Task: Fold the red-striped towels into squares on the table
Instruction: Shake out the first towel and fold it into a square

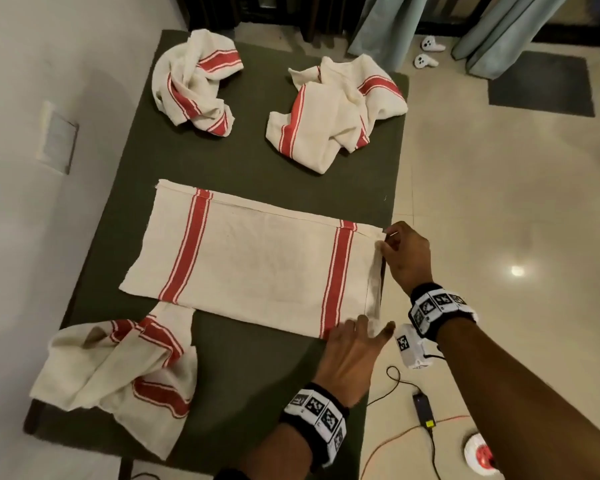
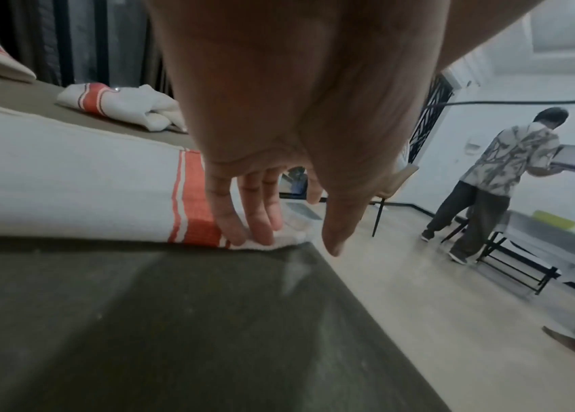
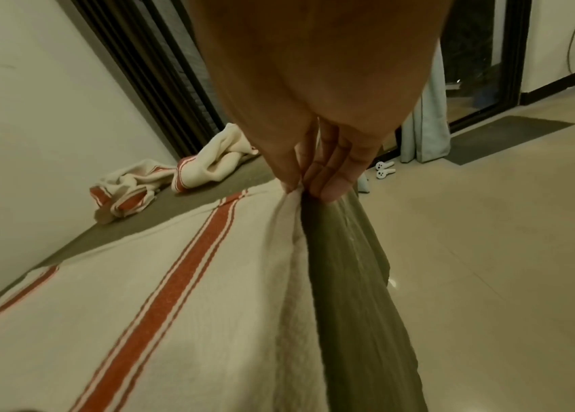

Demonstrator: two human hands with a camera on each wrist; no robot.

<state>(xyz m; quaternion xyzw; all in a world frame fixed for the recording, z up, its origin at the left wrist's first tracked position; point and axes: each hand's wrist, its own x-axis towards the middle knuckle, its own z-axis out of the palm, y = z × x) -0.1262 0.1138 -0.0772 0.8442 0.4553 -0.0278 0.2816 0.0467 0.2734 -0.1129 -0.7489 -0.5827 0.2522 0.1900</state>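
Observation:
A cream towel with red stripes (image 1: 257, 258) lies flat on the dark green table (image 1: 257, 368), doubled over lengthwise. My left hand (image 1: 371, 329) rests on its near right corner with straight fingers (image 2: 261, 223) pressing the cloth, the thumb off to the side. My right hand (image 1: 387, 242) pinches the far right corner (image 3: 294, 192) between thumb and fingers at the table's right edge. Three more striped towels lie crumpled: one far left (image 1: 194, 81), one far right (image 1: 333, 105), one near left (image 1: 118, 368).
The table stands against a wall on its left. On the floor to the right lie two white controllers (image 1: 428, 51), cables with a power adapter (image 1: 423, 407) and a dark mat (image 1: 541, 84). Curtains (image 1: 388, 26) hang beyond the table. A person with a laptop (image 2: 497, 178) stands far right.

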